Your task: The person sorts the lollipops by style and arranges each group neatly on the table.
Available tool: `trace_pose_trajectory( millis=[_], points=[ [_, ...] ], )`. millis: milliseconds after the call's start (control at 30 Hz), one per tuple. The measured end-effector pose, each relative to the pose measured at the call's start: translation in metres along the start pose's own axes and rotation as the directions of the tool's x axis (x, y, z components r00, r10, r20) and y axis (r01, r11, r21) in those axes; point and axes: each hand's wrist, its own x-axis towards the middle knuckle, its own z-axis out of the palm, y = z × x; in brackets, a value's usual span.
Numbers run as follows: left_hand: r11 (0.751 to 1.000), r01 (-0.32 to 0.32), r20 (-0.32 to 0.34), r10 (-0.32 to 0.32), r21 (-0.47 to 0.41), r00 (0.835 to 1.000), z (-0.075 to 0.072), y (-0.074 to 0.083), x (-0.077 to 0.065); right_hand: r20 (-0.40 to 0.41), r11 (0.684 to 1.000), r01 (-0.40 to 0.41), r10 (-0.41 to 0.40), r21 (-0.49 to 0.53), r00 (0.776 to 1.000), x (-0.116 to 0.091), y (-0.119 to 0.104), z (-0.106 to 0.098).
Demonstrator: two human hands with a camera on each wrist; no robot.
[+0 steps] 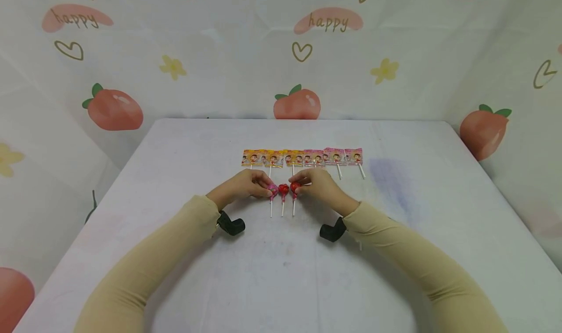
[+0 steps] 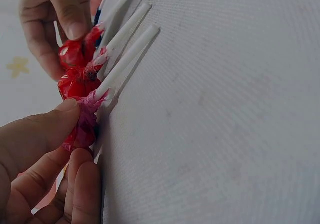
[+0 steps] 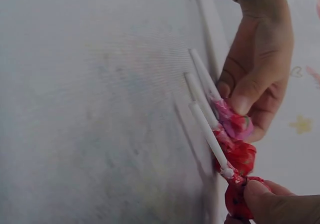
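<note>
Three round wrapped lollipops lie side by side at the table's middle, sticks toward the person. My left hand (image 1: 246, 184) pinches the pink lollipop (image 2: 82, 129) by its head between thumb and fingers. On the other side, my right hand (image 1: 320, 186) pinches a red lollipop (image 3: 237, 201) by its head. Between the two hands sits another red lollipop (image 1: 283, 190), touched by neither thumb. Behind them runs a row of flat bagged lollipops, with yellow packets (image 1: 273, 158) on the left and pink packets (image 1: 335, 156) on the right.
The white table (image 1: 281, 274) reaches back to a hanging cloth (image 1: 237, 54) printed with peaches, hearts and flowers. A black wrist mount (image 1: 231, 224) sits under the left sleeve and another black mount (image 1: 332, 230) under the right. A bluish stain (image 1: 392, 186) marks the tabletop at right.
</note>
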Motion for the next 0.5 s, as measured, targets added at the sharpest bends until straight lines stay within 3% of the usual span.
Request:
trace_pose_trajectory(
  millis=[500],
  points=[
    [1.0,-0.005,-0.002,0.005,0.004,1.0,-0.0003,-0.0011,0.0003,0.028,1.0,-0.004,0.004,0.005,1.0,-0.0001,0.0018,0.0067]
  ],
)
